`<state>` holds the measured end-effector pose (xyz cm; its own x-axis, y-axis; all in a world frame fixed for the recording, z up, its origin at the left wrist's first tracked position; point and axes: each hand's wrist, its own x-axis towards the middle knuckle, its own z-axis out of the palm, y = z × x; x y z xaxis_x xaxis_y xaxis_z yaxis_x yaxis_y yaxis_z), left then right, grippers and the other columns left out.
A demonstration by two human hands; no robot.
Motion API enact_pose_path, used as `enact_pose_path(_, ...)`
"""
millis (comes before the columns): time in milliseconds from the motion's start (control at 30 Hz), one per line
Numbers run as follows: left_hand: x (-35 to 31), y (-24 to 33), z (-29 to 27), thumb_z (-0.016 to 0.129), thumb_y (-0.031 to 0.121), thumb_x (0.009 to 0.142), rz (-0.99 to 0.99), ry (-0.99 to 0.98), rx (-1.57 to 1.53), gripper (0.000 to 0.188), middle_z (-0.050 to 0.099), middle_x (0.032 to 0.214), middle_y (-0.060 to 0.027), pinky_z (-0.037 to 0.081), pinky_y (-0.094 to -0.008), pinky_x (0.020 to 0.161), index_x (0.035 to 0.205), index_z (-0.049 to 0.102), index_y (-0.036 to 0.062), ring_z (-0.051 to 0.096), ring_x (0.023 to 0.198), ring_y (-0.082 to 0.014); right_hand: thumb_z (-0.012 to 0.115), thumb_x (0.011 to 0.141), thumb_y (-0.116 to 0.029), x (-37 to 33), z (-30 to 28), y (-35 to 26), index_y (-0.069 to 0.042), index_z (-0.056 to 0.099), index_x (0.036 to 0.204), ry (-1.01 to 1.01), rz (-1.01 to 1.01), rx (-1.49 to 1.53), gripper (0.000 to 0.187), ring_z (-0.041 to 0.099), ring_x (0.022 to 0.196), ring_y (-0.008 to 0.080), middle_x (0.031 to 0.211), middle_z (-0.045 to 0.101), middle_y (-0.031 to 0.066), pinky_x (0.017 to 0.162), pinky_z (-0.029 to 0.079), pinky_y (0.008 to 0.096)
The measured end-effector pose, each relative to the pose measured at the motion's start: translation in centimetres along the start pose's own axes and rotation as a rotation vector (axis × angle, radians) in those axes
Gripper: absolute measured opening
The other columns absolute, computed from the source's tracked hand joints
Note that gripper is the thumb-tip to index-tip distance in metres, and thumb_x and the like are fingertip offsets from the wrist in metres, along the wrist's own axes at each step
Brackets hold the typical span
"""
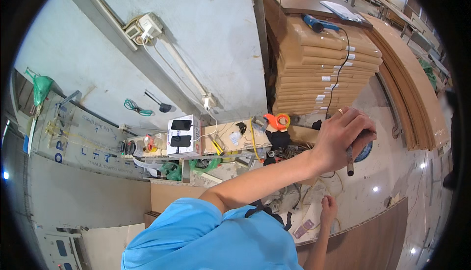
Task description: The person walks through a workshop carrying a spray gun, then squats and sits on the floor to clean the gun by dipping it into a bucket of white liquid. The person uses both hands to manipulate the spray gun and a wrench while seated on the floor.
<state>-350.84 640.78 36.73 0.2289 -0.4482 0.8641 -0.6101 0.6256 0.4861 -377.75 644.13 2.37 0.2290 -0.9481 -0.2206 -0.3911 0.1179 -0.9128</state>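
Note:
My left arm reaches across to the right. The left hand (343, 135), with a ring on one finger, is closed round a dark metal rod (350, 162), whose blunt lower end sticks out below the fist. The rest of the rod is hidden by the hand. Partly behind that hand shows a round blue object (364, 152). Lower down, my right hand (328, 208) hovers above a brown panel (363, 235), near its pale edge. Its fingers look curled in; what they hold, if anything, is too small to make out. A pinkish packet (304, 228) lies to its left.
A cluttered shelf (235, 140) along the wall carries a white box (184, 137) with two phones, a yellow cutter (217, 147) and an orange tape dispenser (277, 122). A blue corded power tool (319, 24) rests on a stack of wrapped panels (319, 69), its cord hanging down.

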Motion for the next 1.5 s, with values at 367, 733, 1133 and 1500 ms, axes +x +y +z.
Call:
enact_pose_path(367,4.0,-3.2,6.9,0.078,0.003,0.078,0.065,0.0,0.003,0.022,0.064,0.089,-0.0056,0.051,-0.0362,0.069,0.094,0.064,0.01,0.062,0.081,-0.0254,0.059,0.095,-0.013,1.8,-6.1,2.9,0.006,0.066,0.104,0.167,-0.035,-0.333,0.022,0.067,0.081,0.0297,0.091,0.07,0.0185,0.074,0.052,0.039)
enact_pose_path(733,8.7,-8.4,10.6,0.078,0.007,0.08,0.11,0.009,-0.033,0.022,0.064,0.089,-0.0063,0.051,-0.0375,0.071,0.096,0.063,0.0108,0.063,0.082,-0.027,0.06,0.093,-0.012,1.4,-6.8,7.4,0.005,0.067,0.096,0.257,0.136,-0.479,0.019,0.067,0.082,0.0381,0.09,0.07,0.0213,0.073,0.051,0.0437)
enact_pose_path(1133,10.6,-12.2,12.5,0.078,0.007,0.079,0.14,0.04,-0.105,0.022,0.065,0.09,-0.0062,0.052,-0.0374,0.071,0.096,0.063,0.0103,0.064,0.083,-0.0273,0.059,0.091,-0.015,-0.4,-6.5,10.9,0.003,0.069,0.093,0.349,0.263,-0.673,0.02,0.067,0.084,0.0403,0.089,0.069,0.0228,0.076,0.05,0.0468)
enact_pose_path(1500,13.4,-13.4,13.5,0.078,0.007,0.08,0.159,0.137,-0.115,0.022,0.065,0.091,-0.0075,0.052,-0.0373,0.073,0.096,0.063,0.0093,0.063,0.083,-0.0285,0.061,0.091,-0.018,1.6,-6.5,8.5,0.0,0.071,0.096,0.341,0.304,-0.643,0.022,0.069,0.08,0.0363,0.087,0.071,0.0209,0.074,0.052,0.0443)
